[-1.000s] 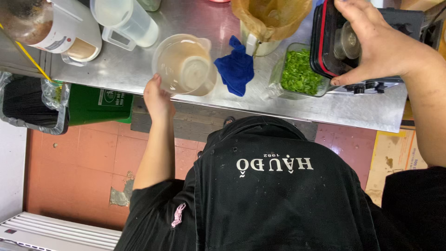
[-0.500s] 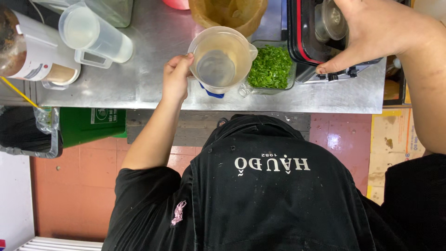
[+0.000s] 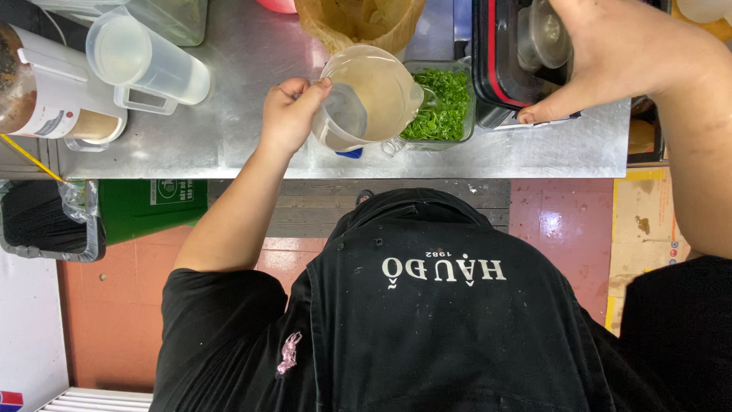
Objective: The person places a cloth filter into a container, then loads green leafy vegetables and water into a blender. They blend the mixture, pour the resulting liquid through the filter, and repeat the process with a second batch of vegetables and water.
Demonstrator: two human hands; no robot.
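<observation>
My left hand (image 3: 288,114) grips the handle of a clear plastic jug (image 3: 374,91) that holds a little pale liquid. The jug is lifted and tilted above the steel counter (image 3: 236,145), right beside a clear tub of chopped green herbs (image 3: 442,107). A blue cloth (image 3: 351,152) peeks out beneath the jug. My right hand (image 3: 618,53) clasps the top of a black appliance (image 3: 499,69) with a red edge at the counter's right end, the thumb pressed at its front rim.
A clear pitcher (image 3: 145,65) lies on its side at the left, next to a large white container with brown contents (image 3: 53,99). A brown-lined tub (image 3: 358,23) stands behind the jug. Below the counter are a green bin (image 3: 145,206) and a black-lined bin (image 3: 38,221).
My left hand took the jug by its handle, lifted it and carried it right, over the blue cloth and up to the herb tub. My right hand stayed on the black appliance.
</observation>
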